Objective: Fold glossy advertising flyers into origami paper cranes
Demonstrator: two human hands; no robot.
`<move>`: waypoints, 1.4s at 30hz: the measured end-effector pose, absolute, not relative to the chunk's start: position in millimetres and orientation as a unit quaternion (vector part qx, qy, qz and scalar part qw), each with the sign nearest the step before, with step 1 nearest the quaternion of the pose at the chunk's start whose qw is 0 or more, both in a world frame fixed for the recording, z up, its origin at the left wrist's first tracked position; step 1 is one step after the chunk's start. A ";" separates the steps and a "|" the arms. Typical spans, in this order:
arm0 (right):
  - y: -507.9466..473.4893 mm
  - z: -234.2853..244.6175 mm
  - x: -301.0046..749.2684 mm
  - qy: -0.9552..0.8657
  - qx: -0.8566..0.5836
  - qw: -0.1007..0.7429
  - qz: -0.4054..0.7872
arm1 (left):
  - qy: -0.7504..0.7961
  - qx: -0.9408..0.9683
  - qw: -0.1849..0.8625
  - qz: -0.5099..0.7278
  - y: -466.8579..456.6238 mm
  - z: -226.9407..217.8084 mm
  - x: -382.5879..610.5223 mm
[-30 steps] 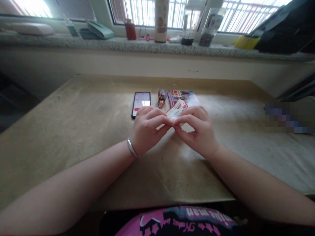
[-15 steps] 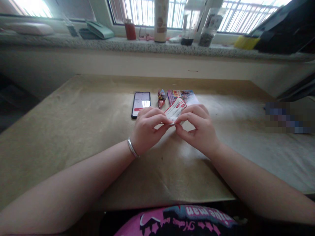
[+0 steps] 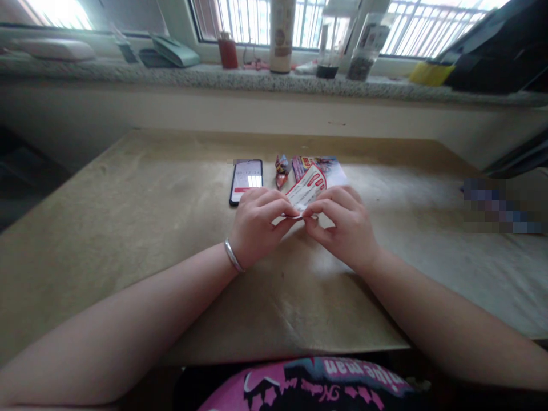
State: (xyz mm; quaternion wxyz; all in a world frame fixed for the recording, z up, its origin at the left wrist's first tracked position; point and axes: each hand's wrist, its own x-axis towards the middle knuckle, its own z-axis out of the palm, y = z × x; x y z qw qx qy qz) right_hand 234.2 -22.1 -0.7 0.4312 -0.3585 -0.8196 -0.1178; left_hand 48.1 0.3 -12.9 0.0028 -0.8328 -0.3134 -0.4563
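Between my hands is a white piece of paper [image 3: 309, 185] with red print, held above the table and slanting up to the right. My left hand [image 3: 262, 222] pinches its near edge with thumb and fingertips; a silver bangle circles that wrist. My right hand [image 3: 345, 225] pinches the same edge just beside the left fingertips. Part of the paper is hidden behind the fingers. Just past my left hand lies a phone [image 3: 247, 178] with a lit screen. Beyond the paper are a small folded paper figure [image 3: 281, 165] in mixed colours and a printed leaflet [image 3: 327, 164].
The table [image 3: 141, 228] runs back to a wall below a stone windowsill [image 3: 240, 80]. Along the sill stand a red bottle [image 3: 228, 51], a tall cylinder [image 3: 281, 37], clear containers and a green case [image 3: 175, 51]. A blurred patch [image 3: 500, 205] covers something at the right.
The paper has tilted slightly, showing more of its red-printed face. Both hands keep their pinch in nearly the same place.
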 end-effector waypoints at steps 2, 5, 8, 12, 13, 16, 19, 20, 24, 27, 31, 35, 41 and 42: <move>-21.6 -1.0 234.9 -0.818 -0.368 0.425 -0.118 | -0.317 -0.833 -0.002 -0.453 1.1 -13.8 47.6; -19.8 -0.9 237.0 -0.816 -0.378 0.418 -0.126 | -0.315 -0.831 -0.011 -0.458 2.3 -15.2 47.1; -18.2 -0.4 238.4 -0.816 -0.377 0.416 -0.139 | -0.301 -0.836 -0.007 -0.460 2.9 -16.1 46.5; -17.8 -0.9 238.3 -0.821 -0.361 0.415 -0.151 | -0.303 -0.841 0.000 -0.448 3.9 -17.9 45.5; -17.8 -1.3 238.1 -0.823 -0.358 0.415 -0.150 | -0.307 -0.842 0.000 -0.443 4.2 -18.4 45.3; -18.1 -2.6 238.0 -0.825 -0.364 0.409 -0.142 | -0.319 -0.842 0.004 -0.434 4.4 -18.8 45.6; -18.2 -3.2 238.8 -0.819 -0.381 0.407 -0.135 | -0.327 -0.839 0.002 -0.435 3.2 -17.0 46.8; -18.2 -3.2 239.2 -0.818 -0.384 0.407 -0.134 | -0.326 -0.839 0.000 -0.435 2.7 -16.2 47.1; -18.4 -1.9 240.3 -0.820 -0.381 0.401 -0.145 | -0.321 -0.840 -0.006 -0.438 1.4 -15.2 47.7; -18.8 -0.6 240.4 -0.820 -0.380 0.403 -0.142 | -0.329 -0.839 -0.011 -0.434 2.2 -17.3 47.0; -18.6 -0.2 241.3 -0.821 -0.377 0.418 -0.094 | -0.337 -0.832 -0.029 -0.439 3.8 -20.4 45.9; -17.3 -0.6 244.5 -0.783 -0.406 0.469 -0.049 | -0.329 -0.829 -0.038 -0.450 4.3 -21.5 46.5; -20.0 -0.3 244.2 -0.821 -0.367 0.430 -0.080 | -0.325 -0.831 -0.030 -0.450 3.7 -22.4 48.1; -20.6 -0.4 243.5 -0.825 -0.365 0.421 -0.087 | -0.328 -0.830 -0.030 -0.450 3.4 -22.3 48.2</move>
